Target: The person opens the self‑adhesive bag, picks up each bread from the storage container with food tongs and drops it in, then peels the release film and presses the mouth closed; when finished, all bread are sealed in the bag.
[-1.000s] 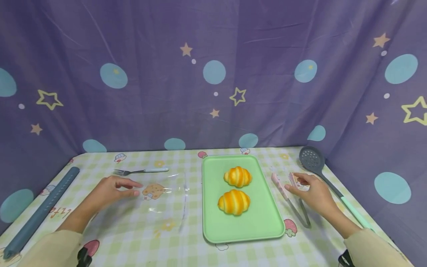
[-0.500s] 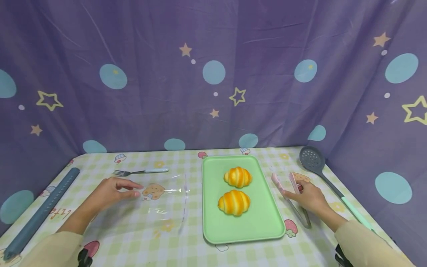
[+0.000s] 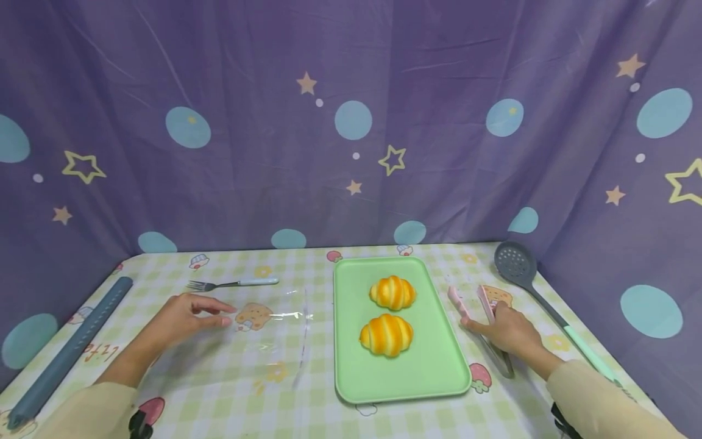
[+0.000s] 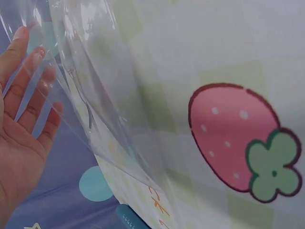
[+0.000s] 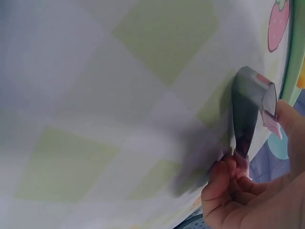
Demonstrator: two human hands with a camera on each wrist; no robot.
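My right hand point(image 3: 510, 329) holds a pair of tongs with pink ends point(image 3: 485, 302) at the tray's right side. The thumb lies on one arm and the fingers curl at the other; the tongs' metal bend point(image 5: 245, 86) points toward me, arms spread. On the left, my left hand point(image 3: 192, 314) hovers at a clear plastic sheet or bag point(image 3: 274, 350), thumb and fingers apart. In the left wrist view its relaxed fingers point(image 4: 35, 102) show through the clear plastic point(image 4: 90, 57). Two croissants point(image 3: 392, 292) sit on a green tray point(image 3: 428, 381) between the hands.
A fork point(image 3: 260, 282) lies behind the plastic. Along the left edge lies a long blue-grey bar point(image 3: 71, 353). A skimmer point(image 3: 515, 262) with a mint handle lies at the right edge. A purple curtain point(image 3: 351, 207) hangs behind the checked tablecloth point(image 3: 307, 414).
My right hand has moved a little left and down onto the tongs, its thumb and fingers now on the two arms. The left hand has stayed at the plastic.
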